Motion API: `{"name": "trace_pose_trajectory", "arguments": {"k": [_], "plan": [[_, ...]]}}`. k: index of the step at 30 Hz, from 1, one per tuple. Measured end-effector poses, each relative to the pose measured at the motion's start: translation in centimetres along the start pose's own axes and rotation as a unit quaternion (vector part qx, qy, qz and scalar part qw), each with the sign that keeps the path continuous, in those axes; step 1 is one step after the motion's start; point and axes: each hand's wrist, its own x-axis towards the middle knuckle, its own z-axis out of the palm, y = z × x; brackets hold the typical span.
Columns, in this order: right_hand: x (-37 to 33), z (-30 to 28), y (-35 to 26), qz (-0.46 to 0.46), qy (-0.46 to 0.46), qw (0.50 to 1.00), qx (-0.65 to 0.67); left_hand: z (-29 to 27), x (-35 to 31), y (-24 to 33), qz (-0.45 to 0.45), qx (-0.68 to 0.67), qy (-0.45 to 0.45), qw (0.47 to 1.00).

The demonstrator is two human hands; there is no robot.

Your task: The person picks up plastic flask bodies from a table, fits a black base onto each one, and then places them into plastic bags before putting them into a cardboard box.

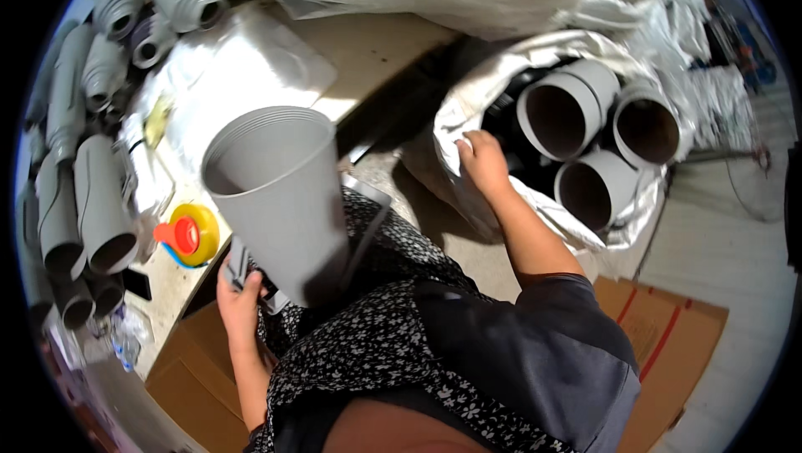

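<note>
On sack rim (pixel 449 123), right grip (pixel 487 165) curled

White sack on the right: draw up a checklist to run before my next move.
1. Mouth of the white plastic sack open: ok, wide open.
2. Right hand at the rim: ok, on its left side.
3. Grey cylindrical pots inside: ok, three open ends face the camera.
4. Left hand free: not ok, holding a slim grey plastic piece.
5. Tall grey tapered plastic pot supported underneath: cannot tell, its base is in shadow.
</note>
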Motion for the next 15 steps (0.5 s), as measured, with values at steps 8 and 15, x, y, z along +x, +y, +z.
{"name": "trace_pose_trajectory", "arguments": {"k": [8, 15], "plan": [[-2.1, -5.5, 7.3, 0.237, -0.074, 0.961, -0.123, 1.8, 0.0, 3.9, 0.073, 0.076, -0.145, 0.984], [-0.7, -0.3, 9.3, 0.292, 0.086, 0.932, -0.197, 2.0, -0.1, 4.0, 0.023, 0.071, -0.124, 0.989]]}}
